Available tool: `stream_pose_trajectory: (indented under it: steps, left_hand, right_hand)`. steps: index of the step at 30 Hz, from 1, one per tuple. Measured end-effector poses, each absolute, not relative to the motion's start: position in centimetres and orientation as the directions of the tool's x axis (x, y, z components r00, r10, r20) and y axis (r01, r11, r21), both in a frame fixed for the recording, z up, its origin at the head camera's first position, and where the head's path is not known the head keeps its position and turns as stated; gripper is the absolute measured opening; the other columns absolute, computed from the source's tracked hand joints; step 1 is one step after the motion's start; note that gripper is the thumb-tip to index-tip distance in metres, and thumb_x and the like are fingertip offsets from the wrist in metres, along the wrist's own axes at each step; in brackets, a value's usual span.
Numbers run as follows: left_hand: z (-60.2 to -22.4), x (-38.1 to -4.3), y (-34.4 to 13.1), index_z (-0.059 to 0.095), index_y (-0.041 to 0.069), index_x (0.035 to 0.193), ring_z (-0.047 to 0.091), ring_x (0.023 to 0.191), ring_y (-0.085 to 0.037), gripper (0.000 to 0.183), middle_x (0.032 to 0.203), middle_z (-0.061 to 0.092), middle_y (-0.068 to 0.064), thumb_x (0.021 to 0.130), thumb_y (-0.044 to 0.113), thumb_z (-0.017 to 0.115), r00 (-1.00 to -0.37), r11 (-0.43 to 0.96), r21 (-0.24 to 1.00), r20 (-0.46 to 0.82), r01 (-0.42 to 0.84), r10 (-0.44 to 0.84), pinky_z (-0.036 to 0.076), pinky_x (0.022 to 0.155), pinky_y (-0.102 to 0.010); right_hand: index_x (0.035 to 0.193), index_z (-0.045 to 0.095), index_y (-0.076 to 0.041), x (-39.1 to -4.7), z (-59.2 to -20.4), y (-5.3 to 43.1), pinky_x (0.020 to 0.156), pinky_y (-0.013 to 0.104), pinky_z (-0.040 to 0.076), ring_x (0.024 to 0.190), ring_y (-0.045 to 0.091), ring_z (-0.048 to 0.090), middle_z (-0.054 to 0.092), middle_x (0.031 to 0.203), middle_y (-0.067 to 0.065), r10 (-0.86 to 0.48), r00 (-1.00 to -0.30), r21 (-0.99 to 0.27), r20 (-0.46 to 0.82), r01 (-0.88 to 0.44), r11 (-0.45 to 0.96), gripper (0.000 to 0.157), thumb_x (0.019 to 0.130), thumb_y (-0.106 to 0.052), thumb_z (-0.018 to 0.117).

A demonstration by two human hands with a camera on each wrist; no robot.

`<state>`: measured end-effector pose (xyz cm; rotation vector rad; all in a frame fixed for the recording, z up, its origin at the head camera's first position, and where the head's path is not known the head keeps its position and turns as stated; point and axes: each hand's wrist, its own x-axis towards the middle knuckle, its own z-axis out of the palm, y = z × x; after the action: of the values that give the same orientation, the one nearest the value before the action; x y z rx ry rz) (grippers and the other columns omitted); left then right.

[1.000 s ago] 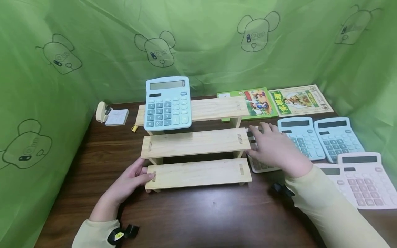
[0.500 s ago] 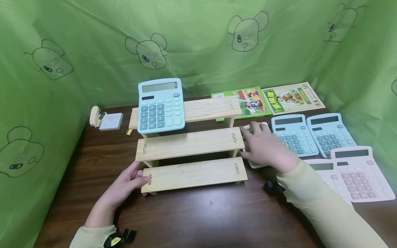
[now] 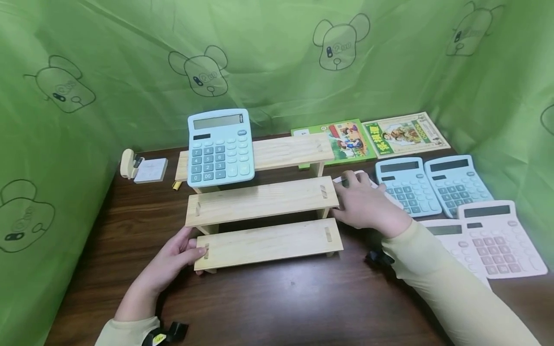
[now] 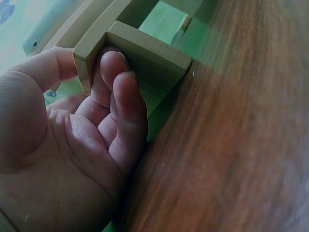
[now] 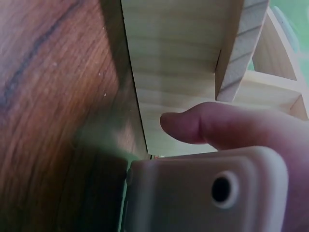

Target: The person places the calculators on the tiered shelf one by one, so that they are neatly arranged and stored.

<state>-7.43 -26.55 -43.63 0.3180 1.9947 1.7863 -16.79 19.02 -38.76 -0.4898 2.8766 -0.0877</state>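
A three-step wooden shelf (image 3: 268,245) stands in the middle of the head view. On its lowest step, my left hand (image 3: 175,252) grips the left end, thumb on top and fingers below. The left wrist view shows those fingers against the wooden leg (image 4: 149,50). Right of the shelf, my right hand (image 3: 365,204) holds a whitish calculator (image 5: 183,193), tilted and mostly covered by the hand. Its back edge with a round dark foot shows in the right wrist view, the thumb beside the shelf's side. A blue calculator (image 3: 220,149) leans on the top step.
Two blue calculators (image 3: 404,185) and two pink calculators (image 3: 497,240) lie on the right. Behind the shelf are a green picture book (image 3: 348,142) and a cream book (image 3: 407,134). A stapler (image 3: 127,164) and notepad (image 3: 151,170) sit at the back left. Green curtain surrounds the table.
The calculator under my right hand has gone from lying flat to tilted, its lower edge no longer showing. My left hand keeps its grip on the shelf. The view has shifted slightly.
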Motion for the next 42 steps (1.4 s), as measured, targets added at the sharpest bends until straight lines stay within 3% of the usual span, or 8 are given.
stream_pose_trajectory:
  steps: [16,22,27,34,42]
  left_hand:
    - [-43.4,-7.3,-26.4,0.015,0.02,0.154,0.061,0.056,-0.033,0.068,0.09,0.065,-0.026,0.099,0.002,0.051,-0.88,0.115,0.989,-0.14,-0.099,0.454,0.051,0.051,-0.045]
    - [-43.8,-7.3,-26.3,0.016,0.019,0.154,0.062,0.057,-0.033,0.067,0.088,0.065,-0.026,0.099,0.002,0.051,-0.876,0.097,0.99,-0.133,-0.099,0.464,0.052,0.054,-0.043]
    - [-43.9,-7.1,-26.4,0.014,0.02,0.154,0.062,0.057,-0.034,0.068,0.088,0.066,-0.025,0.099,0.004,0.051,-0.876,0.121,0.988,-0.145,-0.1,0.46,0.052,0.056,-0.041]
    - [-43.7,-7.2,-26.5,0.015,0.019,0.154,0.062,0.056,-0.033,0.068,0.089,0.066,-0.026,0.099,0.004,0.051,-0.879,0.133,0.987,-0.144,-0.093,0.455,0.052,0.055,-0.042]
    - [-43.6,-7.4,-26.5,0.015,0.018,0.154,0.062,0.056,-0.033,0.067,0.087,0.066,-0.025,0.099,0.003,0.051,-0.874,0.126,0.988,-0.138,-0.089,0.465,0.052,0.055,-0.041]
  right_hand:
    - [0.149,0.038,-0.022,-17.2,-38.6,19.0,0.075,0.082,0.025,0.129,0.047,0.023,0.028,0.147,0.014,-0.313,-0.915,-0.133,-0.255,-0.287,0.949,0.077,0.082,-0.051,0.063]
    - [0.146,0.042,-0.02,-17.3,-38.7,18.8,0.074,0.078,0.029,0.125,0.046,0.027,0.033,0.143,0.016,-0.261,-0.939,-0.128,-0.223,-0.237,0.963,0.081,0.077,-0.055,0.066]
    - [0.144,0.044,-0.018,-17.1,-38.1,18.8,0.075,0.08,0.027,0.123,0.045,0.025,0.033,0.14,0.018,-0.191,-0.971,-0.141,-0.145,-0.171,0.975,0.087,0.072,-0.059,0.071]
    - [0.147,0.034,-0.014,-16.7,-36.4,18.9,0.072,0.075,0.028,0.124,0.05,0.023,0.032,0.139,0.022,-0.159,-0.987,-0.213,0.01,-0.157,0.964,0.083,0.077,-0.043,0.068]
    - [0.152,0.023,-0.012,-16.5,-35.1,19.4,0.071,0.075,0.028,0.125,0.051,0.026,0.033,0.14,0.023,-0.095,-0.98,-0.248,0.172,-0.137,0.959,0.097,0.071,-0.043,0.066]
